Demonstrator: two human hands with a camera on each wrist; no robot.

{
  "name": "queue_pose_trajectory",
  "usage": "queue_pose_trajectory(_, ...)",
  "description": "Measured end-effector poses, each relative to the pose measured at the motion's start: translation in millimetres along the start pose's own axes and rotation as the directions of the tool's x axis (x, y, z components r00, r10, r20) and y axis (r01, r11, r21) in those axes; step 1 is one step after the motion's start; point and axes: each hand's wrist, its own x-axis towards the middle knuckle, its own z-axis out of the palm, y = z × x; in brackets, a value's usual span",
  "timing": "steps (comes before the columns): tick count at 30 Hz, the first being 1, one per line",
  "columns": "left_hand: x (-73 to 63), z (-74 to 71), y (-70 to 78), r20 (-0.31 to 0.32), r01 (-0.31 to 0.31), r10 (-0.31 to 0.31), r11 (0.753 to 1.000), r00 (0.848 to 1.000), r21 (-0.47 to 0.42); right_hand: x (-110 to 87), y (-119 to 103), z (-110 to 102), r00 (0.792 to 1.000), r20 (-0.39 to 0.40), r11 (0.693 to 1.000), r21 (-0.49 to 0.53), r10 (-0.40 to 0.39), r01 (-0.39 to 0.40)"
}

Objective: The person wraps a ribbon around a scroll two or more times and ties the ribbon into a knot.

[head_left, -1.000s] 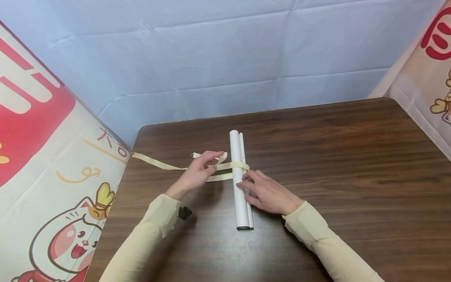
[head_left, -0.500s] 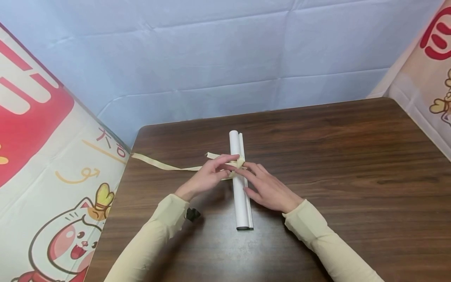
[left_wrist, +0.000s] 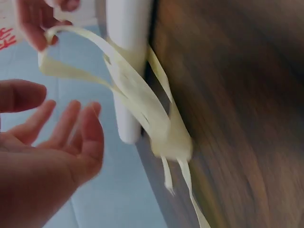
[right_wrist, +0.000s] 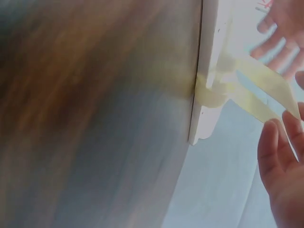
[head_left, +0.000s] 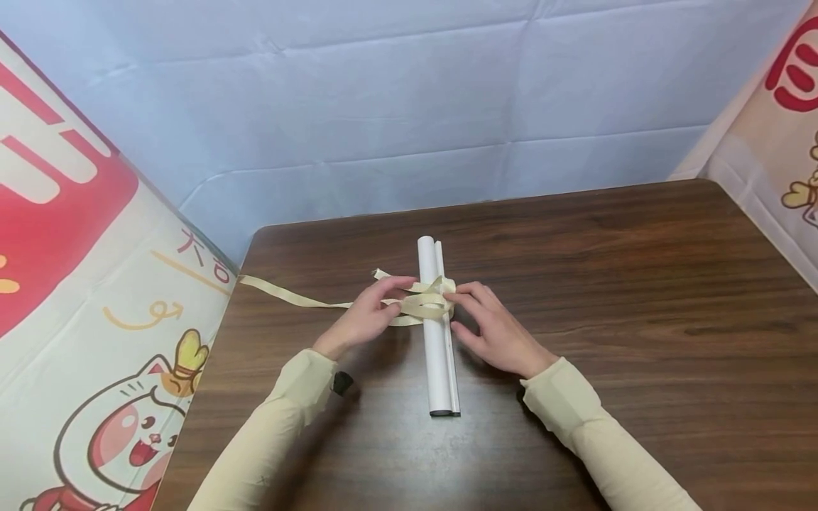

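Observation:
A white roll (head_left: 437,372) with a slimmer white rod (head_left: 454,383) along its right side lies lengthwise on the table, dark at the near end. A pale yellow ribbon (head_left: 424,311) goes round its middle, with a loop drawn up from it and tails trailing left. My right hand (head_left: 497,332) holds that loop at its fingertips, right of the roll. My left hand (head_left: 367,312) is left of the roll; in the left wrist view its fingers (left_wrist: 90,128) are relaxed and apart from the ribbon, nothing between them.
The dark wood-grain table (head_left: 607,298) extends on both sides of the roll. One ribbon tail (head_left: 287,297) reaches the table's left edge. A pale blue cloth (head_left: 396,106) hangs behind, and printed panels (head_left: 121,404) stand at the sides.
The left hand moved right to the roll with the ribbon, then let go and drew back a little left. The right hand rose from the roll and took the ribbon into a loop.

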Motion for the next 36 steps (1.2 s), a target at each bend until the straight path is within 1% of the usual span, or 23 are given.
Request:
queue_pose_trajectory(3,-0.7,-7.1,-10.7,-0.057,0.04,-0.033,0.992,0.998,0.119,-1.0,5,-5,0.998,-0.044,0.999,0.022,0.047,-0.046)
queue_pose_trajectory(5,-2.3,-12.6,-17.7,-0.082,0.07,-0.053,0.975,0.995,0.211,-2.0,10,-8,0.994,-0.068,0.996,0.041,0.085,-0.082)
queue_pose_trajectory(7,-4.0,-17.7,-25.9,-0.088,0.091,-0.068,0.951,0.994,0.295,-2.4,15,-12,0.985,-0.097,0.989,0.063,0.142,-0.136)
queue_pose_trajectory(9,-5.8,-21.0,-34.8,-0.082,0.096,-0.071,0.922,0.994,0.374,-2.7,21,-18,0.968,-0.111,0.972,0.097,0.224,-0.214)
queue_pose_trajectory(12,-9.6,-22.4,-46.5,-0.049,0.068,-0.05,0.876,0.998,0.477,-2.6,30,-27,0.93,-0.142,0.938,0.136,0.338,-0.32)
queue_pose_trajectory(14,-12.7,-21.8,-51.4,-0.019,0.044,-0.04,0.844,0.999,0.534,-2.5,36,-34,0.9,-0.158,0.91,0.17,0.405,-0.379)
queue_pose_trajectory(17,-18.2,-20.9,-53.3,0.025,0.018,-0.042,0.8,0.999,0.6,-1.9,43,-43,0.854,-0.197,0.868,0.243,0.481,-0.433)
queue_pose_trajectory(18,-19.7,-20.7,-53.5,0.036,0.013,-0.045,0.787,0.998,0.617,-1.6,44,-46,0.835,-0.208,0.85,0.271,0.51,-0.452)
queue_pose_trajectory(19,-21.2,-20.6,-52.9,0.044,0.011,-0.049,0.779,0.998,0.627,-1.2,45,-49,0.812,-0.217,0.829,0.298,0.542,-0.474)
queue_pose_trajectory(21,-23.8,-20.4,-52.3,0.052,0.011,-0.059,0.763,0.997,0.646,0.0,47,-55,0.758,-0.227,0.775,0.362,0.612,-0.518)
queue_pose_trajectory(22,-25.0,-20.6,-52.1,0.053,0.013,-0.063,0.756,0.997,0.654,0.8,48,-58,0.727,-0.229,0.744,0.396,0.647,-0.537)
queue_pose_trajectory(24,-27.1,-20.9,-51.7,0.05,0.021,-0.073,0.748,0.996,0.663,2.5,51,-63,0.661,-0.235,0.679,0.468,0.712,-0.565)
queue_pose_trajectory(26,-29.3,-21.1,-51.7,0.045,0.029,-0.08,0.739,0.996,0.673,4.2,55,-68,0.594,-0.235,0.607,0.556,0.77,-0.567)
queue_pose_trajectory(28,-31.2,-21.5,-51.7,0.042,0.034,-0.085,0.734,0.996,0.678,5.3,60,-73,0.543,-0.249,0.568,0.598,0.802,-0.565)
queue_pose_trajectory(29,-32.2,-21.7,-51.5,0.041,0.037,-0.088,0.732,0.995,0.68,6.0,63,-76,0.522,-0.261,0.558,0.606,0.812,-0.567)
queue_pose_trajectory(30,-32.9,-21.9,-52.0,0.041,0.037,-0.09,0.725,0.995,0.687,6.6,66,-78,0.505,-0.272,0.553,0.605,0.82,-0.573)
queue_pose_trajectory(31,-33.8,-22.1,-51.9,0.042,0.038,-0.093,0.72,0.995,0.693,7.0,68,-80,0.493,-0.284,0.555,0.592,0.822,-0.585)
queue_pose_trajectory(32,-34.3,-22.5,-52.4,0.044,0.038,-0.097,0.715,0.994,0.698,7.4,71,-82,0.487,-0.296,0.562,0.56,0.822,-0.608)
queue_pose_trajectory(34,-35.5,-23.2,-52.4,0.048,0.038,-0.101,0.703,0.994,0.71,7.7,76,-86,0.484,-0.318,0.579,0.492,0.815,-0.65)
queue_pose_trajectory(36,-36.4,-23.9,-52.6,0.047,0.039,-0.103,0.697,0.994,0.716,6.9,80,-90,0.49,-0.334,0.592,0.415,0.805,-0.691)
